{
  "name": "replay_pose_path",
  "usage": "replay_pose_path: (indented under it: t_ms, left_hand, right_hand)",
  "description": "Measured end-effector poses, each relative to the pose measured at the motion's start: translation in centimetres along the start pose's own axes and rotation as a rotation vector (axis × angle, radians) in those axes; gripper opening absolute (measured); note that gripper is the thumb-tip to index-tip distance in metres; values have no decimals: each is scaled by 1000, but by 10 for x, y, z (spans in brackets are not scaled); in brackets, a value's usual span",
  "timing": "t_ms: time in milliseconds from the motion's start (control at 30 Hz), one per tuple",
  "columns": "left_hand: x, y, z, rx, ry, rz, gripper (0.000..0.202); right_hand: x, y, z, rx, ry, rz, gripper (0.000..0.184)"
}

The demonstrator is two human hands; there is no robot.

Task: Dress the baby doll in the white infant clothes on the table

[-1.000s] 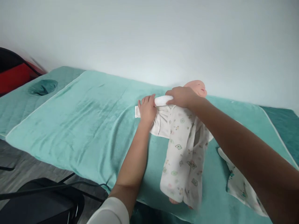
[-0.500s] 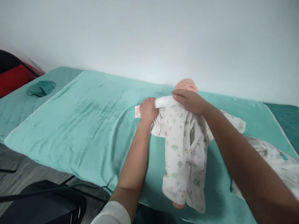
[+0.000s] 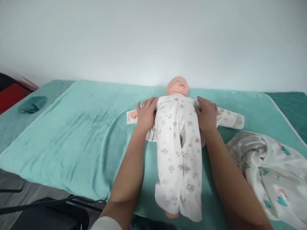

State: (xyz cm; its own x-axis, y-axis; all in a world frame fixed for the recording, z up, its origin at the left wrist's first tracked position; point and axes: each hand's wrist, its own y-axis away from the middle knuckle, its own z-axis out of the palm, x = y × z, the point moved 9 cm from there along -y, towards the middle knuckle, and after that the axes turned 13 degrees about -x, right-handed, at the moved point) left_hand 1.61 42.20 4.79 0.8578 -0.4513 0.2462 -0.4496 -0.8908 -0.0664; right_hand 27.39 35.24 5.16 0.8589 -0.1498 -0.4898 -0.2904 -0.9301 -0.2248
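Observation:
A baby doll (image 3: 177, 86) lies on its back, head toward the wall, arms out to both sides. Its white printed baby clothes (image 3: 178, 153) cover it from the neck down to the ankles; one foot (image 3: 172, 215) shows at the bottom. My left hand (image 3: 146, 113) is closed over the doll's sleeved arm at the left, whose small hand (image 3: 133, 114) shows by the cuff. On the other side, my right hand (image 3: 207, 115) wraps round the upper part of the right sleeve (image 3: 230, 118). My fingertips are partly hidden on both sides.
A teal towel (image 3: 72, 137) covers the padded table against a white wall. Crumpled white printed cloth (image 3: 275, 172) lies at the right. A face hole (image 3: 33, 104) is in the table's left end. A black chair (image 3: 48, 215) stands at the lower left.
My right hand has moved from beside the doll's neck down to the right sleeve. My left hand has shifted up the left arm toward the shoulder. The view has turned right.

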Motion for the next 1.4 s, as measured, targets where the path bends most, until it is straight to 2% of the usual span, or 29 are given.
replay_pose_path:
  t_ms: [200, 267, 333, 400, 467, 533, 600, 733, 833, 967, 1067, 1167, 1233, 1400]
  left_hand:
    - [-5, 1, 6, -8, 53, -46, 63]
    - [-4, 4, -2, 22, 189, -61, 61]
    - [6, 8, -15, 51, 370, -52, 57]
    - [33, 7, -30, 45, 479, 17, 55]
    - [77, -1, -41, -15, 424, 152, 49]
    - [132, -12, -39, -150, 248, 368, 39]
    - [172, -27, -28, -252, 29, 455, 34]
    - [210, -57, 10, -496, -251, 403, 30]
    - [230, -71, 29, -526, -342, 426, 31]
    - [236, -86, 53, -596, -393, 413, 33]
    - [233, -93, 60, -606, -402, 418, 35]
    - [224, -96, 53, -576, -441, 409, 37]
    - [216, -96, 42, -545, -473, 408, 39]
    - [201, -89, 12, -492, -491, 421, 40]
  right_hand:
    - [41, -5, -21, 87, -16, 138, 59]
    - [50, -6, -23, 92, -63, 178, 58]
    - [50, -7, -21, 60, -81, 199, 54]
    - [47, -7, -19, 24, -71, 212, 50]
    - [44, -7, -18, 5, -69, 226, 46]
    - [44, -6, -19, 5, -79, 237, 44]
    - [48, -5, -20, 16, -85, 269, 40]
    - [61, -3, -21, 15, -69, 348, 34]
    - [65, -5, -19, -36, -64, 364, 36]
    - [69, -8, -14, -108, -27, 407, 41]
    - [71, -9, -15, -133, -8, 413, 41]
    - [78, -10, -19, -119, -34, 421, 37]
    - [87, -9, -23, -90, -96, 436, 33]
    - [104, -10, -29, 20, -391, 392, 26]
